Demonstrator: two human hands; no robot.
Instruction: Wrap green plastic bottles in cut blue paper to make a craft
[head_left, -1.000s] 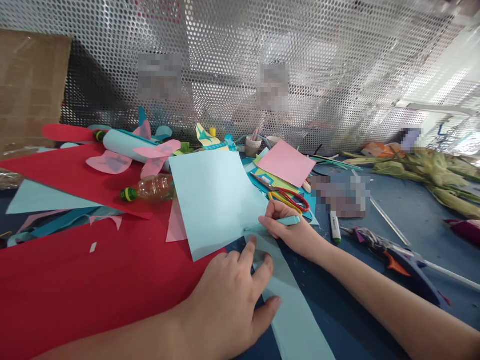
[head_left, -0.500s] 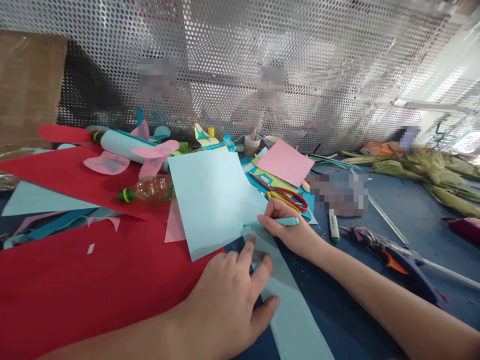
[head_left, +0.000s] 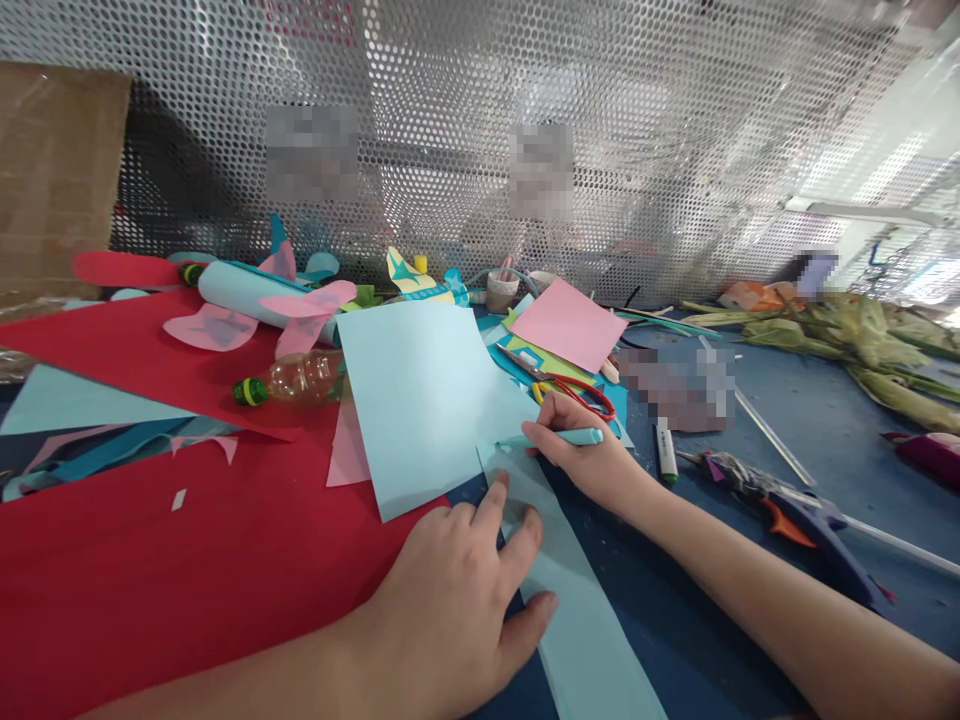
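In my right hand [head_left: 581, 450] is a light blue marker [head_left: 581, 437], its tip down at the top end of a long light blue paper strip [head_left: 577, 590]. My left hand [head_left: 472, 570] rests on the strip's left edge with its fingers apart, holding nothing. Beyond both hands lies a larger light blue sheet [head_left: 420, 400], whose lower right part meets the strip's end. Red-handled scissors [head_left: 574, 390] lie just past my right hand, on coloured papers. A capped white marker with a green end [head_left: 666, 452] is to the right of that hand.
Red paper [head_left: 187, 580] covers the left side, with a plastic bottle [head_left: 304, 378] on it. A pink sheet [head_left: 568, 325] lies at the back. To the right are a glue gun [head_left: 795, 520], a clear stick [head_left: 765, 435] and dried husks [head_left: 847, 330]. Perforated metal [head_left: 465, 120] stands behind.
The marker tip has shifted slightly right along the strip's top end, with my right hand moving a little. My left hand stays in place.
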